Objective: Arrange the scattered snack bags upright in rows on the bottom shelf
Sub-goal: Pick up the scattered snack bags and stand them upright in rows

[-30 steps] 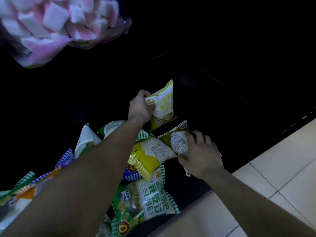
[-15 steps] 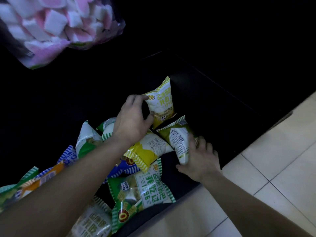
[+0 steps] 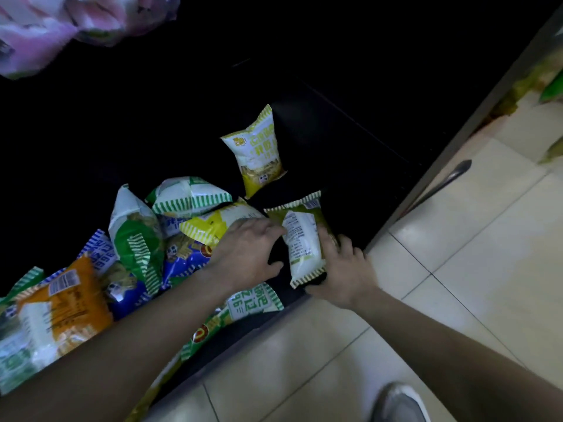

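A yellow snack bag (image 3: pixel 259 150) stands upright by itself deep on the dark bottom shelf (image 3: pixel 344 178). Nearer the front edge lies an olive-green bag (image 3: pixel 301 239), back label up. My right hand (image 3: pixel 344 269) grips its right side and lower end. My left hand (image 3: pixel 246 254) touches its left edge with spread fingers, resting over a yellow-and-white bag (image 3: pixel 216 223). Left of my hands, several green, blue and orange bags (image 3: pixel 134 239) lie in a loose heap.
A pink-and-white marshmallow bag (image 3: pixel 61 22) hangs over the shelf above at top left. The shelf's grey end panel (image 3: pixel 457 141) runs diagonally on the right, with tiled floor (image 3: pixel 457 300) beyond. My grey shoe (image 3: pixel 399 403) shows at the bottom.
My left hand let go of the upright yellow bag and came back to the olive-green bag. My right hand stayed on that bag. The camera shifted left and down.
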